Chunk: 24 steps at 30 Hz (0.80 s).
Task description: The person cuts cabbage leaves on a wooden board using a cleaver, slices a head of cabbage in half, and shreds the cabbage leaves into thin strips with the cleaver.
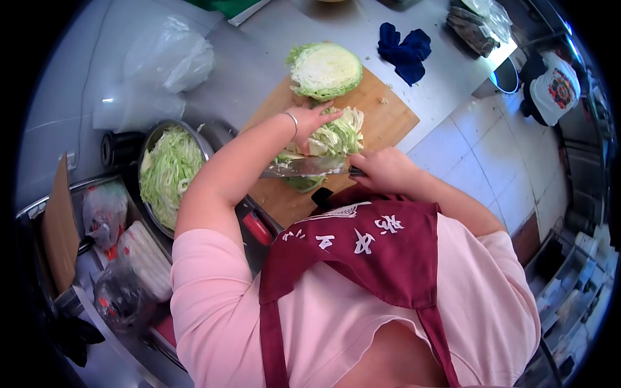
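head view: one knife (pixel 304 167) lies across the near part of one wooden cutting board (pixel 391 119), with one cut cabbage half (pixel 326 70) at the board's far edge. one pile of sliced cabbage (pixel 343 137) sits mid-board, and one smaller green piece (pixel 304 183) shows on the near side of the blade, nearer the board's near edge.

the left hand (pixel 312 124) is partly open, fingers spread and pressed onto the pile's left side; it wears one bracelet (pixel 294 121) at the wrist. the right hand (pixel 375 168) is closed around the knife's dark handle, just inside the board's right edge, the blade pointing left.

left of the board stands one metal bowl (pixel 203 145) heaped with shredded cabbage (pixel 169 169), with one black round object (pixel 120 149) just beside its left rim. toward the tabletop's far left corner lies clear plastic (pixel 169 59); how many bags it makes, i cannot tell. one dark blue cloth (pixel 405 52) lies beyond the board, near the right edge of the tabletop (pixel 446 81).

below the bowl, three plastic bags (pixel 145 258) sit by one cardboard piece (pixel 58 226). one other person (pixel 554 89) is at the far right, well apart.
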{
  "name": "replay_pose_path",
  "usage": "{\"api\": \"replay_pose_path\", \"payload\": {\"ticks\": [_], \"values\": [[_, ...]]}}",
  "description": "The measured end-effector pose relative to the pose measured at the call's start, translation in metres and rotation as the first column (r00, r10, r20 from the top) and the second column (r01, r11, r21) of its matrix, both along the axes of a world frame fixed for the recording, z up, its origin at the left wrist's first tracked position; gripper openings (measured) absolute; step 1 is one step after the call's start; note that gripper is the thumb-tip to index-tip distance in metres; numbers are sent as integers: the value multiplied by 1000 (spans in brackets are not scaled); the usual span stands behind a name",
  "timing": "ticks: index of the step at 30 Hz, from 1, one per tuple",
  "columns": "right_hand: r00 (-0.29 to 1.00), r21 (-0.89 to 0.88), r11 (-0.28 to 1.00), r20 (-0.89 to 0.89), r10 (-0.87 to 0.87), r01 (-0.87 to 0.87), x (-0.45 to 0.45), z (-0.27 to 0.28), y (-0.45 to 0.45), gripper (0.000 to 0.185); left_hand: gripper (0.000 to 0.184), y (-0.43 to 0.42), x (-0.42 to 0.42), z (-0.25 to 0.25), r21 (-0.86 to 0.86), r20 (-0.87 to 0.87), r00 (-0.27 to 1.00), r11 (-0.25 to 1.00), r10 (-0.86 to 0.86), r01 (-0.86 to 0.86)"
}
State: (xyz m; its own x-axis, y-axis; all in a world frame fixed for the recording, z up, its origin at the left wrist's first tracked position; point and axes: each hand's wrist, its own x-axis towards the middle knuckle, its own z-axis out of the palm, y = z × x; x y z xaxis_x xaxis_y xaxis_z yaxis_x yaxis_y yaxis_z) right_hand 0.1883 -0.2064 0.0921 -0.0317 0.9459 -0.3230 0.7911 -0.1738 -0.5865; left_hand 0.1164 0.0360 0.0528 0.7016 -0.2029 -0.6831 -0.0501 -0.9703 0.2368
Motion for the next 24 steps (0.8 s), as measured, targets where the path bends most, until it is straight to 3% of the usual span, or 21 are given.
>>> {"api": "replay_pose_path", "payload": {"ticks": [7,9,15,19,21,24], "values": [[1000,-13,1000,8,-18,18,-2,5,2,26,108,-4,-14,-6,41,114,993,999,-16,12],[1000,-8,1000,8,-13,13,-2,7,2,26,95,-4,-13,1,-75,53,998,997,27,-23],[1000,-33,999,13,-19,19,-4,13,3,28,68,5,-15,-16,-239,87,988,965,129,-105],[999,5,999,6,-39,39,-3,12,-2,29,60,7,-14,-16,-229,177,980,972,91,-48],[999,-28,999,14,-43,44,-2,14,-4,30,65,8,-14,-12,-291,300,938,953,176,-86],[997,-43,996,29,-74,75,-2,19,-7,30,64,9,-16,17,-362,333,907,923,259,-130]]}}
